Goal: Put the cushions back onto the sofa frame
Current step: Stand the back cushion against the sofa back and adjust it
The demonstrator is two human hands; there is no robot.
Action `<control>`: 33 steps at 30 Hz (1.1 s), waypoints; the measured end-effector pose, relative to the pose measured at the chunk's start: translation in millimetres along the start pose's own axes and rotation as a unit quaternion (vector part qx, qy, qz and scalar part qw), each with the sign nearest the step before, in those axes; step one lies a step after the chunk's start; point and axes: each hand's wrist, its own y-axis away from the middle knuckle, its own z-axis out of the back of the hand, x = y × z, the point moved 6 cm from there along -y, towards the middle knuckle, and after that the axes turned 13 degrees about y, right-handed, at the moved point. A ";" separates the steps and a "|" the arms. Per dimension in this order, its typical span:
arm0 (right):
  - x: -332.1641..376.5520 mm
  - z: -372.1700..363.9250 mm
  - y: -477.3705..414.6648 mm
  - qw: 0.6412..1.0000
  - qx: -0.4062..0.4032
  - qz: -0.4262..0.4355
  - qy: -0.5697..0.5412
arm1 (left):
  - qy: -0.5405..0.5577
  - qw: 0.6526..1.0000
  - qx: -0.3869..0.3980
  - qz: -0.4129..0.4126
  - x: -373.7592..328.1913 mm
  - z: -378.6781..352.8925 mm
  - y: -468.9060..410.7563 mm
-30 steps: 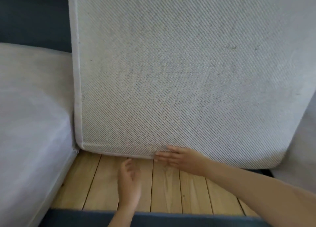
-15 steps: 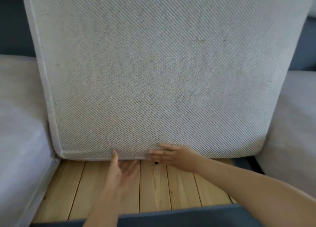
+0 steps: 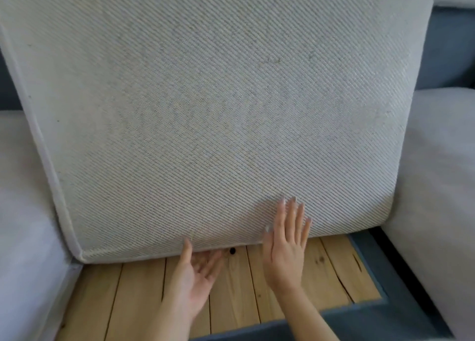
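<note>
A: Where do we log the big cushion point(image 3: 205, 109)?
B: It is raised on end over the wooden slats of the sofa frame point(image 3: 321, 276), with its woven face towards us. We cannot tell whether its lower edge rests on the slats. The left seat cushion point(image 3: 23, 212) lies just beside its left side, and the right seat cushion point(image 3: 437, 186) just beside its right.
A: Left hand point(image 3: 195, 276)?
B: Below the cushion's lower edge, palm up. The fingers point(image 3: 208, 259) are nearly straight and slipped under that edge, with the thumb upright against it. Nothing is clasped. The fingertips are hidden.
A: Right hand point(image 3: 285, 248)?
B: Flat on the cushion's face, just above the lower edge. The fingers are straight and slightly spread, on the fabric and gripping nothing.
A: Anything else?
B: A small dark hole point(image 3: 232, 250) in a slat, just below the cushion's edge.
</note>
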 end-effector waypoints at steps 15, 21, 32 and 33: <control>-23.0 -12.4 -5.6 0.956 -0.024 -0.234 -0.174 | -0.005 0.999 -0.007 0.032 32.5 -18.0 -13.9; -43.4 -13.9 -0.1 0.926 -0.052 -0.304 -0.219 | 0.008 0.999 0.014 0.036 35.0 -23.9 -11.6; -51.9 -15.6 -2.7 0.910 -0.052 -0.334 -0.240 | -0.064 0.997 0.032 0.041 58.5 -42.3 2.5; -57.5 -13.3 -5.0 0.897 -0.076 -0.356 -0.250 | -0.069 0.996 0.031 0.039 57.5 -43.7 3.3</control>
